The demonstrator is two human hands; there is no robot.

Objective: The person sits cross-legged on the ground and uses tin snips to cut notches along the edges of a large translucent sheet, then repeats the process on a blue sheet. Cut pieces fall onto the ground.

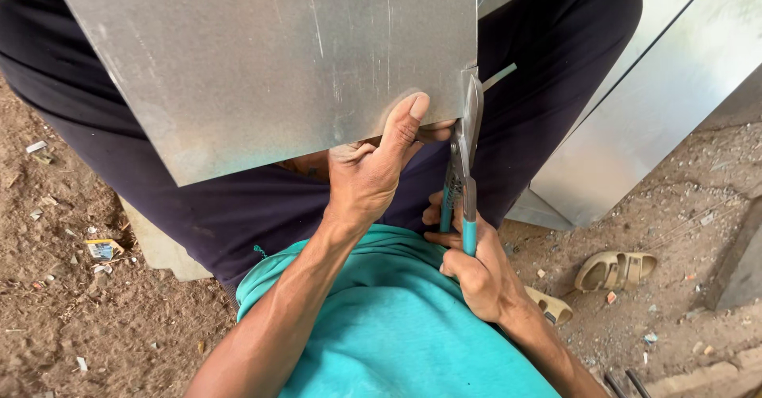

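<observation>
Sheet metal [270, 57], a grey galvanised panel, lay across the seated person's lap. Left hand [369, 172] gripped its near edge, thumb pressed flat on top, fingers underneath. Right hand [476, 271] was closed around the teal handles of tin snips [464, 160], blades set at the sheet's right corner; a thin offcut strip [498, 76] appeared to curl away there. More metal panels [659, 104] leaned at right. Tan sandals [615, 269] lay on dirt.
</observation>
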